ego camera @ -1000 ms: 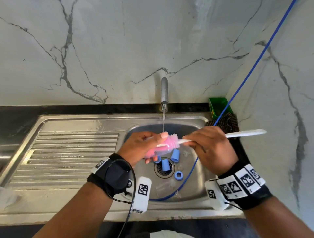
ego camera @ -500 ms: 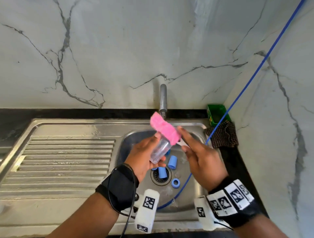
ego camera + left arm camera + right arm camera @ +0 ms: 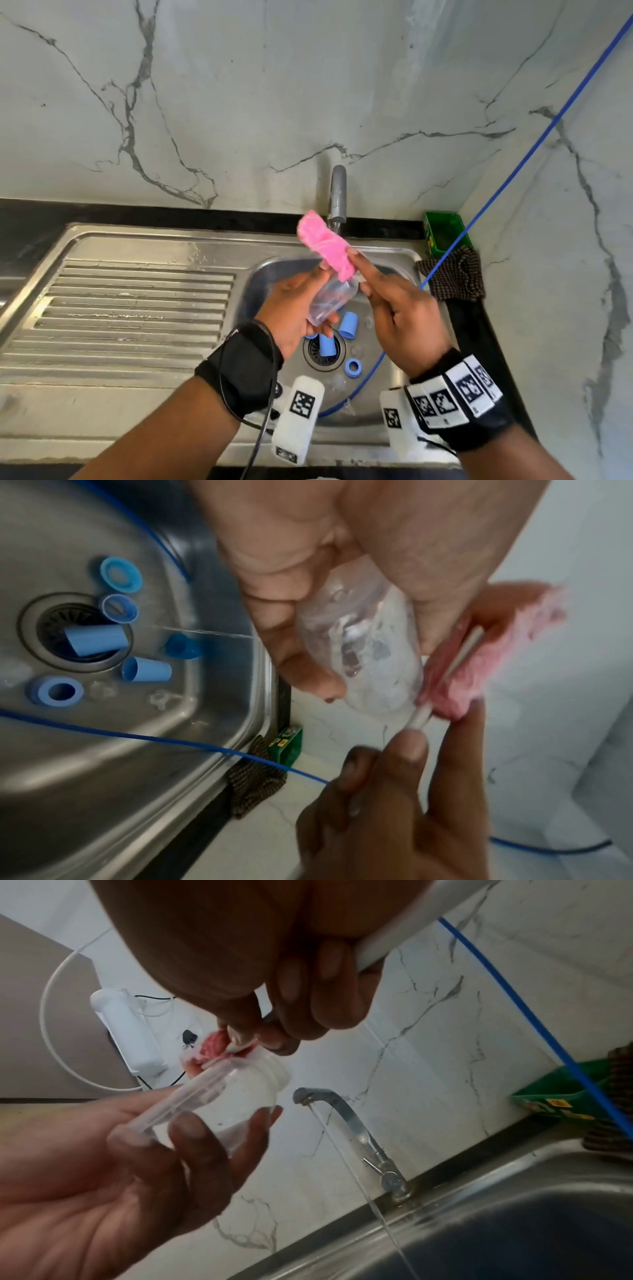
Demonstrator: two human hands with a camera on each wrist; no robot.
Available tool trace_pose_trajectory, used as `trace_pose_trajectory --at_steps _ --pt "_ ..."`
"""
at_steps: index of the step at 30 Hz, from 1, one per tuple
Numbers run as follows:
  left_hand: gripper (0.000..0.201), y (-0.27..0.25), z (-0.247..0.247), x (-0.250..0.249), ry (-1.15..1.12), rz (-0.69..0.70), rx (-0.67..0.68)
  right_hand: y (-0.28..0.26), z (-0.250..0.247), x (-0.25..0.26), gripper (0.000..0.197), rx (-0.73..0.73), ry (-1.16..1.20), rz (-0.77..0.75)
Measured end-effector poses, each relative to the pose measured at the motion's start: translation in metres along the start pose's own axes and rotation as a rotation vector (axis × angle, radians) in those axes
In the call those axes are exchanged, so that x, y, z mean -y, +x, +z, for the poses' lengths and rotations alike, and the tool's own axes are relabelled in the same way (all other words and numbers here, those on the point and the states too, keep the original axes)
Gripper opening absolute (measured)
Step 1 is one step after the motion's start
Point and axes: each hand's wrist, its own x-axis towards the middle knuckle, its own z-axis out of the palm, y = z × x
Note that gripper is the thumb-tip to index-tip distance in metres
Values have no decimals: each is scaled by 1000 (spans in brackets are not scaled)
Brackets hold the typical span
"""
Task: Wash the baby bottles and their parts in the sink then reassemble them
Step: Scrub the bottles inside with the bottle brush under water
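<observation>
My left hand grips a clear baby bottle over the sink, mouth tilted up and away. My right hand holds the white handle of a pink bottle brush; the brush head is outside the bottle, just above its mouth, in front of the tap. The wrist views show the bottle with the pink brush at its rim. Several blue caps and rings lie in the basin: one cap, one on the drain, one ring.
The tap runs a thin stream into the steel sink. A ribbed draining board lies to the left. A green box and a dark checked cloth sit at the right corner. A blue cable crosses into the basin.
The brush head was inside the bottle, handle out to the right. It has come out and now points up above the bottle's mouth, which has tilted upward.
</observation>
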Motion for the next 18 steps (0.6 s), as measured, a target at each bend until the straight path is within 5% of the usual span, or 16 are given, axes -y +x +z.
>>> trace_pose_trajectory --at_steps 6,11,14,18 --pt "53 3 -28 -11 -224 -3 -20 -19 -15 -17 66 74 8 37" --pt "43 -1 -6 -6 1 139 42 -18 2 -10 43 138 649 418" --pt "41 -4 8 -9 36 165 46 -3 -4 -1 40 148 843 645" --pt "51 4 -14 -27 -41 143 16 -15 -22 -4 35 246 988 693"
